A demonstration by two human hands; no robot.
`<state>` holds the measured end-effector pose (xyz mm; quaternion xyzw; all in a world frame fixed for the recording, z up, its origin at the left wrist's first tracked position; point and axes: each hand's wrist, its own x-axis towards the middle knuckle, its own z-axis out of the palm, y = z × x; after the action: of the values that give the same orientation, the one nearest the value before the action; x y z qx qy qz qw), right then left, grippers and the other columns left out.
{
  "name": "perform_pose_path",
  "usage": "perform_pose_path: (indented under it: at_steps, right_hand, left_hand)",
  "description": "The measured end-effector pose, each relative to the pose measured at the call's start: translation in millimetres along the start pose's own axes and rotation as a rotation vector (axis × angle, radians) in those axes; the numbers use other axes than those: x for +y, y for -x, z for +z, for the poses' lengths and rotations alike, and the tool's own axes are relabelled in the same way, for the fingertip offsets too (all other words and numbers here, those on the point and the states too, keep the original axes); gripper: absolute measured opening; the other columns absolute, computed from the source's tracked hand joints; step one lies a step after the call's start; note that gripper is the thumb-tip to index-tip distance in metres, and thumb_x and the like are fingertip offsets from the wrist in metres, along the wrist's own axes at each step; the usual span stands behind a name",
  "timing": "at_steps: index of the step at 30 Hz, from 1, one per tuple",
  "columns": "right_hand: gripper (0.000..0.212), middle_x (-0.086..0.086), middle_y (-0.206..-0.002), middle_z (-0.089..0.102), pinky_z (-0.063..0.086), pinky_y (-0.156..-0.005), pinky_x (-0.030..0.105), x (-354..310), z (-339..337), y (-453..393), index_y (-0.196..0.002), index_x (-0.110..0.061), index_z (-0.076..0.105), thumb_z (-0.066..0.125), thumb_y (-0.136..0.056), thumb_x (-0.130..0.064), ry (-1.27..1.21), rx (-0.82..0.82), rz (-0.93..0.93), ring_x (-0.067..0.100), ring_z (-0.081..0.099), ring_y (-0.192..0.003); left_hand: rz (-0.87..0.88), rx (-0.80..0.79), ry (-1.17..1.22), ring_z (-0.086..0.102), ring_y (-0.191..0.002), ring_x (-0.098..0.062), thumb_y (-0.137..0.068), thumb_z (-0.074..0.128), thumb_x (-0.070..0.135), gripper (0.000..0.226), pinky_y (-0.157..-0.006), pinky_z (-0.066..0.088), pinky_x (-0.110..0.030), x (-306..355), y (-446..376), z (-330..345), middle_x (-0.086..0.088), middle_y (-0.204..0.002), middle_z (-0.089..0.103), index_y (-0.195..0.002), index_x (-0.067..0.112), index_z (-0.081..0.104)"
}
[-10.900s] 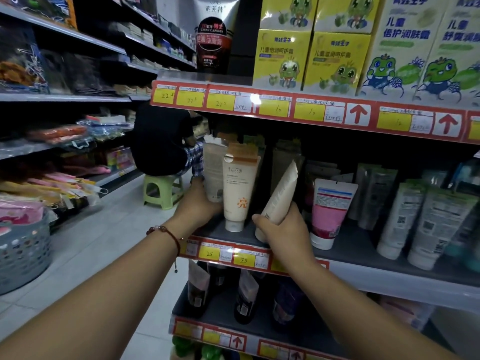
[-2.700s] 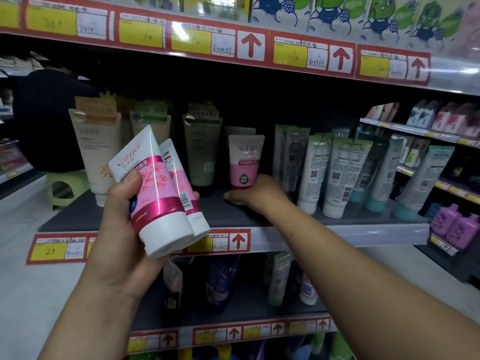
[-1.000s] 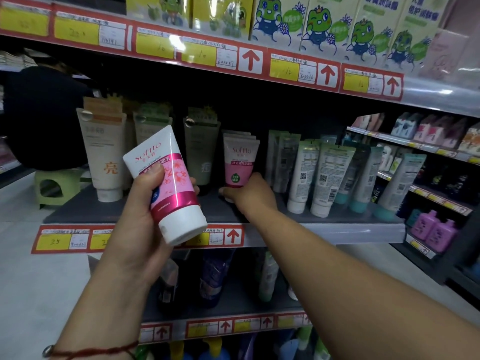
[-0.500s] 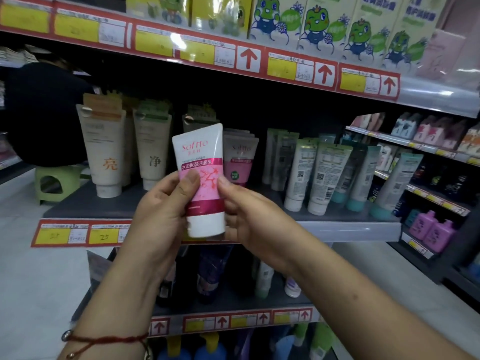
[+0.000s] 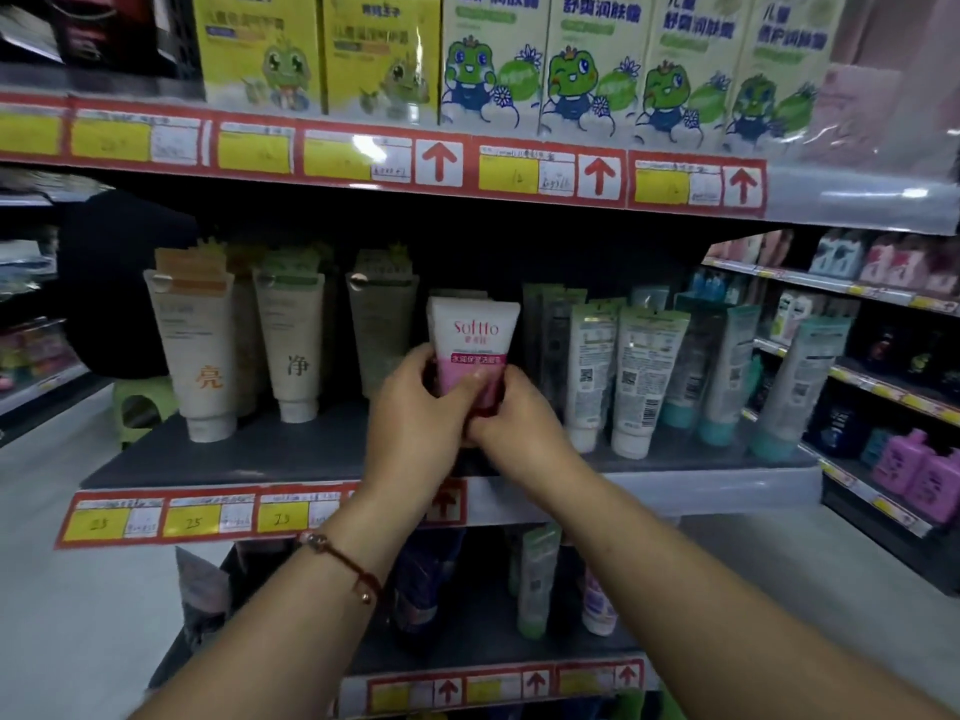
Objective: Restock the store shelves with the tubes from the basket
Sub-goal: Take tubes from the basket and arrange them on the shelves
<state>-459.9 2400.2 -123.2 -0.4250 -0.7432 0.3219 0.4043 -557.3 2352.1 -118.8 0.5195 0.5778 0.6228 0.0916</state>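
both hands [image 5: 415, 402] [image 5: 511, 415], fingers curled round pink tube [image 5: 470, 350], upright over middle shelf [image 5: 291, 454].

Grey mid shelf [image 5: 270, 454] w/ upright tubes [image 5: 200, 356] in rows

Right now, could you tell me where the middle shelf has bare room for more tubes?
The bare patch is the dark shelf front, left of the hands and ahead of the cream tubes. Both hands, left and right, hold the pink tube in its slot. Right of them, green-capped tubes stand crowded.
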Motion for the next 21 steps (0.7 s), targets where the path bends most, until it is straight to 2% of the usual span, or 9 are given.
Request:
perform_pose_path:
  at_steps: [2, 4, 6, 8, 9, 11, 15, 17, 21]
  right_hand:
    - [0.048, -0.001, -0.097, 0.073, 0.058, -0.078, 0.033, 9.8, 2.8, -7.8, -0.110, -0.020, 0.065, 0.072, -0.064, -0.029, 0.047, -0.054, 0.022, 0.014, 0.069, -0.091]
    - [0.050, 0.002, -0.095, 0.073, 0.058, -0.074, 0.029, 10.9, 0.4, -12.3, -0.109, -0.017, 0.066, 0.072, -0.061, -0.028, -0.028, -0.068, 0.095, 0.015, 0.070, -0.088]
    - [0.040, 0.011, -0.096, 0.075, 0.059, -0.071, 0.030, 10.7, -1.7, -17.1, -0.108, -0.011, 0.068, 0.073, -0.068, -0.010, -0.237, -0.105, 0.184, 0.021, 0.072, -0.087]
    - [0.036, 0.017, -0.099, 0.074, 0.060, -0.075, 0.036, 8.2, -5.2, -20.8, -0.109, -0.005, 0.069, 0.069, -0.074, 0.005, -0.412, -0.135, 0.245, 0.028, 0.073, -0.090]
    - [0.036, 0.019, -0.099, 0.074, 0.060, -0.076, 0.036, 8.1, -6.6, -21.7, -0.109, -0.003, 0.069, 0.068, -0.074, 0.008, -0.444, -0.130, 0.262, 0.030, 0.072, -0.091]
    - [0.033, 0.015, -0.095, 0.074, 0.059, -0.071, 0.030, 12.1, -5.7, -24.1, -0.106, -0.002, 0.069, 0.067, -0.075, 0.008, -0.416, -0.105, 0.267, 0.027, 0.072, -0.085]
    - [0.028, 0.008, -0.095, 0.072, 0.053, -0.062, 0.025, 18.5, 5.8, -26.1, -0.105, -0.011, 0.067, 0.062, -0.078, -0.016, -0.129, -0.048, 0.188, 0.021, 0.069, -0.085]
    - [0.033, 0.007, -0.095, 0.070, 0.047, -0.059, 0.023, 19.1, 11.3, -27.1, -0.106, -0.013, 0.064, 0.060, -0.077, -0.026, -0.111, -0.017, 0.182, 0.022, 0.068, -0.086]
    - [0.031, 0.006, -0.096, 0.069, 0.045, -0.058, 0.023, 17.6, 13.5, -27.0, -0.108, -0.014, 0.061, 0.063, -0.079, -0.025, -0.123, -0.003, 0.194, 0.022, 0.067, -0.086]
  left_hand:
    - [-0.088, -0.059, -0.065, 0.067, -0.097, -0.011, -0.089, 0.067, 0.040, 0.029, -0.066, 0.044, -0.013, -8.9, -2.5, -0.6, 0.010, -0.097, 0.070, -0.114, 0.024, 0.068]
    - [-0.177, -0.101, -0.065, 0.063, -0.114, -0.020, -0.092, 0.061, 0.048, 0.047, -0.081, 0.043, -0.023, -12.1, -6.0, -2.6, 0.000, -0.119, 0.068, -0.131, 0.023, 0.058]
    - [-0.236, -0.166, -0.027, 0.055, -0.124, -0.019, -0.094, 0.055, 0.052, 0.058, -0.091, 0.037, -0.024, -13.7, -12.4, -1.6, 0.001, -0.134, 0.060, -0.144, 0.025, 0.044]
    - [-0.284, -0.280, 0.046, 0.049, -0.125, -0.011, -0.096, 0.049, 0.056, 0.065, -0.098, 0.032, -0.024, -14.6, -20.0, 0.1, 0.009, -0.140, 0.051, -0.152, 0.028, 0.030]
    - [-0.304, -0.327, 0.083, 0.046, -0.125, -0.008, -0.096, 0.046, 0.059, 0.069, -0.104, 0.031, -0.025, -17.0, -23.6, 2.0, 0.013, -0.142, 0.047, -0.154, 0.031, 0.025]
    - [-0.304, -0.382, 0.109, 0.049, -0.128, -0.010, -0.097, 0.040, 0.062, 0.068, -0.111, 0.033, -0.031, -23.6, -28.9, 8.9, 0.008, -0.146, 0.049, -0.155, 0.032, 0.022]
    - [-0.302, -0.374, 0.145, 0.053, -0.123, -0.012, -0.104, 0.031, 0.050, 0.053, -0.108, 0.037, -0.031, -24.8, -26.1, 21.7, 0.004, -0.137, 0.055, -0.152, 0.029, 0.034]
    - [-0.291, -0.348, 0.144, 0.055, -0.115, -0.009, -0.104, 0.031, 0.049, 0.049, -0.099, 0.039, -0.025, -21.1, -23.7, 23.0, 0.006, -0.130, 0.057, -0.147, 0.028, 0.040]
    - [-0.254, -0.307, 0.132, 0.054, -0.094, 0.009, -0.105, 0.032, 0.045, 0.035, -0.077, 0.038, -0.010, -22.8, -20.8, 20.0, 0.015, -0.110, 0.060, -0.134, 0.033, 0.048]
